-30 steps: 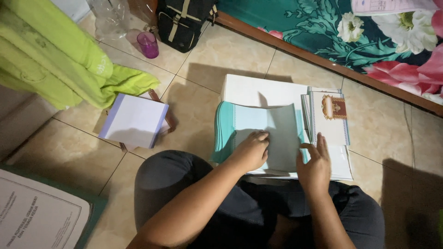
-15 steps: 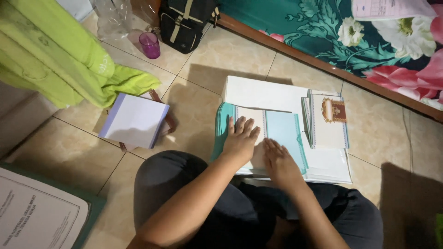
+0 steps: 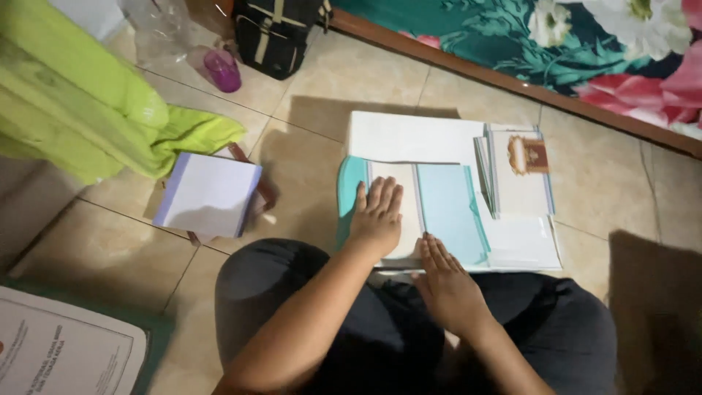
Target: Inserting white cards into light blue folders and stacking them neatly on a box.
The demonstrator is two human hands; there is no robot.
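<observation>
On the tiled floor (image 3: 322, 88), my left hand (image 3: 376, 219) and right hand (image 3: 446, 281) press flat, open-palmed, smoothing folded teal paper (image 3: 447, 208); creasing it next needs firm, even pressure.

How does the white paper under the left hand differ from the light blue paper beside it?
The white paper sheet is pale cream-white; the light blue paper sheet is blue. The left hand lies flat on the white sheet, whereas only the fingertips of the right hand reach the blue sheet's lower edge. Both lie flat, side by side, on the teal folder.
</observation>
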